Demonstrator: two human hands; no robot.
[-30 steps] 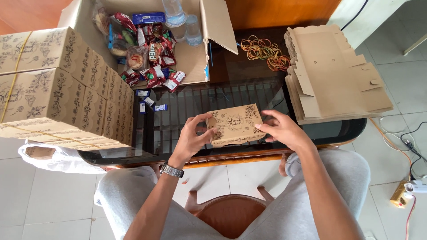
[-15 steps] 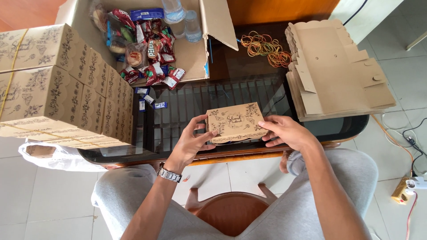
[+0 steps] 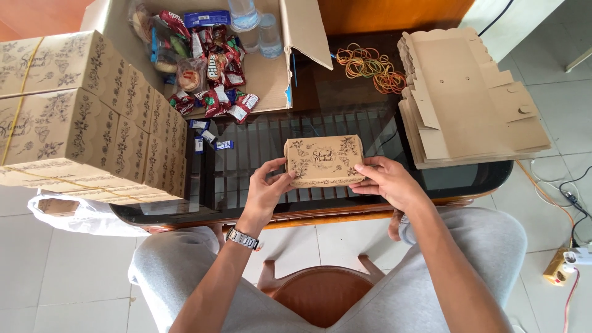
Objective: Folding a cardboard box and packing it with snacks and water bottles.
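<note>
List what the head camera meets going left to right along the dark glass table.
Stack of closed printed brown cardboard boxes → left hand → small printed brown cardboard box held in both hands → right hand → pile of flat unfolded brown cardboard blanks.

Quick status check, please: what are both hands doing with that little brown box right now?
Left hand and right hand grip the ends of the small printed box. Box closed, held over the glass table. Nothing between the hands and the box.
</note>
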